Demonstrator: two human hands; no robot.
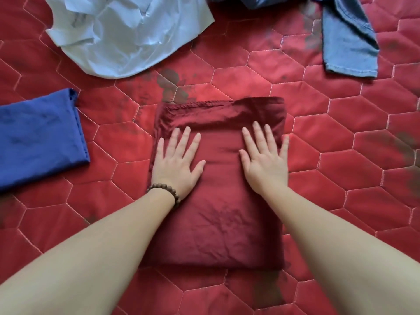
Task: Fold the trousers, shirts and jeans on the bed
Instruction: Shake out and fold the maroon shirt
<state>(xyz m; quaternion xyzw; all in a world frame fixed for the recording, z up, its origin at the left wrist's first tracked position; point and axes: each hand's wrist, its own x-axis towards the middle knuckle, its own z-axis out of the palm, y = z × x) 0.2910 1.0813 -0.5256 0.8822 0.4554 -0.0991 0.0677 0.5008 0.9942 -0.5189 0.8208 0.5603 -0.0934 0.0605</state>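
Both hands, left hand (176, 160) and right hand (265, 158), lie spread flat, side by side on the far half of the folded maroon garment (218, 223), its long axis running away from the person, mid-bed (341, 155), equally near either hand.

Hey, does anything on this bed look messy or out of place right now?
Yes. The pale blue shirt lies crumpled at the top left, and the denim jeans sprawl unfolded at the top right. Dark smudges mark the red quilt.
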